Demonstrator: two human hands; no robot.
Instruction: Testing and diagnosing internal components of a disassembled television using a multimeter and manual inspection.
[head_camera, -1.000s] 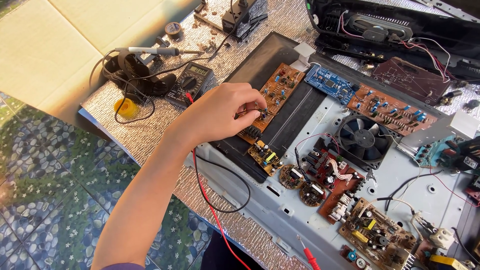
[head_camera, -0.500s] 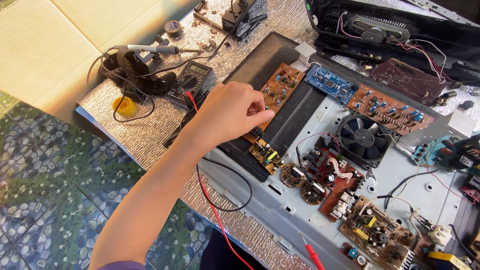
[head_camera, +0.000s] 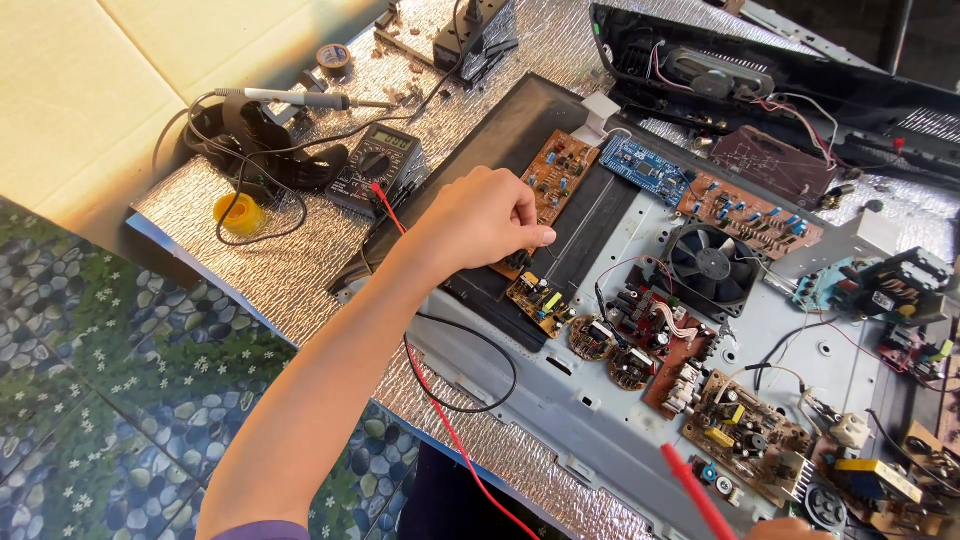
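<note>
Across the left of the frame lies a bare floor with a pebble pattern (head_camera: 110, 380), open up to the edge of the foil-covered mat (head_camera: 290, 270) that cuts diagonally from upper left to lower centre. Near that edge, at upper left, a yellow roll (head_camera: 239, 213) sits beside tangled black leads, a soldering iron (head_camera: 290, 98) and a multimeter (head_camera: 378, 168), which crowd the mat's corner. From lower left the left hand (head_camera: 480, 218) reaches in, its fingers pinched narrowly on something small at the near end of the long brown circuit board (head_camera: 545, 185); what they hold is hidden. Red and black probe wires (head_camera: 440, 400) loop below the forearm. Right of the hand, the grey metal chassis (head_camera: 600, 420) holds a blue board (head_camera: 645, 167), a fan (head_camera: 708, 264) and packed boards, with little free room. At the bottom right edge the right hand (head_camera: 790, 528) barely shows, holding a red probe (head_camera: 698, 490).
</note>
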